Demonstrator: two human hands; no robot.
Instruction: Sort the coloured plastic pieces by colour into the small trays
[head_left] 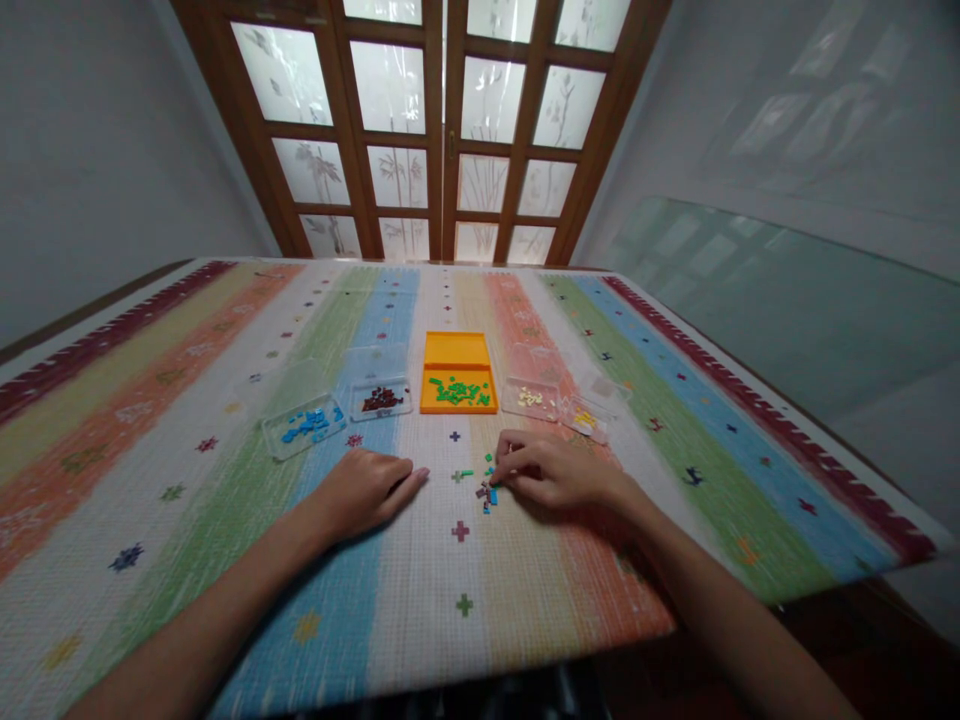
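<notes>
My right hand [551,470] is bent over a small cluster of brown and blue toy bricks [487,495], its thumb and fingertips closing in at the cluster's right side. Whatever sits between those tips is too small to make out. A few loose green bricks [467,473] lie just left of and above the cluster. To the left, my left hand [367,490] rests on the striped tablecloth [420,590], loosely curled with the thumb apart. Nothing shows in it, and it is clear of the bricks.
Beyond my hands stands an open orange case [459,409] holding green bricks. Left of it are clear boxes with brown pieces [384,399] and blue pieces [309,426]. To its right, clear boxes hold cream pieces [530,399] and yellow pieces [585,418].
</notes>
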